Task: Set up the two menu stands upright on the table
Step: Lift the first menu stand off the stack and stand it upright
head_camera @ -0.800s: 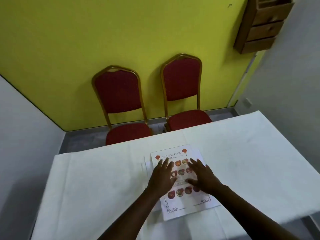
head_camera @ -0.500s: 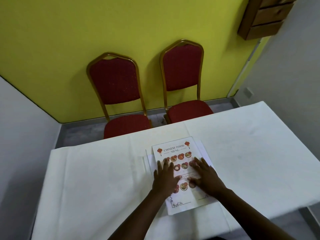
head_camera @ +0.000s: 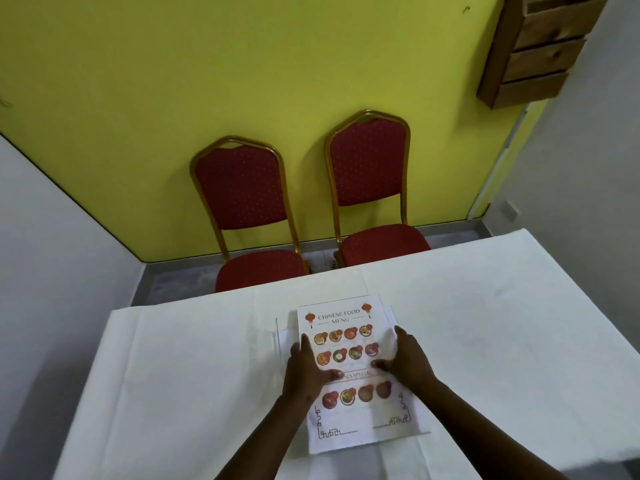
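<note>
From the head view, both forearms reach forward from the near edge of the table [head_camera: 173, 358], which is covered in a white cloth, and converge on the menu stands [head_camera: 349, 368] lying flat near the middle of the near half. The left hand [head_camera: 304, 370] lies at the left edge of the top menu, palm down, fingers extended and close together pointing toward the far edge, the thumb spread inward across the printed sheet near the band of text. The right hand [head_camera: 408, 363] mirrors it at the right edge, fingers stretched forward along the side of the sheet, the thumb angled inward onto the print. Both hands are flat and fairly wide, pressing or framing the sheet from its sides rather than closed around it; whether the fingertips curl under an edge cannot be told. The top menu reads "Chinese Food Menu" with rows of dish pictures, its heading toward the far edge. A second sheet or clear holder peeks out beneath it along the left and far sides, slightly offset. Beyond the far edge two red chairs [head_camera: 367, 188] stand against a yellow wall [head_camera: 207, 64], and a wooden rack [head_camera: 533, 46] hangs at upper right.
</note>
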`<move>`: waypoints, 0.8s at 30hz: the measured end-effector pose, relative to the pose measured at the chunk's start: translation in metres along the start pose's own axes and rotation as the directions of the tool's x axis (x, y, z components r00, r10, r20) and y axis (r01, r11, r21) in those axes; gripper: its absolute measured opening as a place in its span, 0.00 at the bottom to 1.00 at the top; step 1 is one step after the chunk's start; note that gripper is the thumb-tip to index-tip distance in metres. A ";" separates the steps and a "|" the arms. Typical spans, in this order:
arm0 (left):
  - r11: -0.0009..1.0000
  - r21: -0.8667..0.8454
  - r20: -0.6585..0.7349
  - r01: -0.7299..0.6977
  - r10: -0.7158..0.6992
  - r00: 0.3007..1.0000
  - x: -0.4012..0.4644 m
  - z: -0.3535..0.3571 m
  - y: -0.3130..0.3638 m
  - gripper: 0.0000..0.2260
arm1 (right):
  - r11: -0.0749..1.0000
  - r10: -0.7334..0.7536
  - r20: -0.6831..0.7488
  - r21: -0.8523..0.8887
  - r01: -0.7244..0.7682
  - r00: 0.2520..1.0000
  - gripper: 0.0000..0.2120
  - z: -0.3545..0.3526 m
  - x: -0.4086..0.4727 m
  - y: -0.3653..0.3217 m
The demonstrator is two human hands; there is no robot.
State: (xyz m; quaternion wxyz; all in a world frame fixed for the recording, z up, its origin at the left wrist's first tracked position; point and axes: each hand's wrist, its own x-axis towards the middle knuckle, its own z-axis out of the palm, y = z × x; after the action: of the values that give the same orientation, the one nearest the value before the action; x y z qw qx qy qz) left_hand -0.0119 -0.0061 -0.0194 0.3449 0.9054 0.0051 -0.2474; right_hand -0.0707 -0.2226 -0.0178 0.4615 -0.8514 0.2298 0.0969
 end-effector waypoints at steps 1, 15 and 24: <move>0.999 -0.030 -0.016 -0.022 0.022 1.000 -0.004 -0.001 0.006 0.38 | 1.000 -0.013 0.003 0.010 0.013 1.000 0.27 -0.008 0.001 0.002; 0.920 -0.128 -0.240 -0.370 0.333 0.912 -0.054 0.046 0.159 0.45 | 0.959 -0.235 -0.334 0.075 0.274 0.913 0.46 -0.175 -0.014 0.047; 0.889 -0.068 -0.191 -0.453 0.434 0.880 -0.050 0.084 0.195 0.39 | 0.943 -0.239 -0.422 0.115 0.314 0.874 0.43 -0.211 -0.008 0.086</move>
State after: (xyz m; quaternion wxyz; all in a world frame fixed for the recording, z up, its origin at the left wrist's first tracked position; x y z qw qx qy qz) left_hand -0.0581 -0.1993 0.0702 0.4401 0.8798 -0.1593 -0.0825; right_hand -0.1286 -0.4353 0.0384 0.4885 -0.8317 0.2030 -0.1686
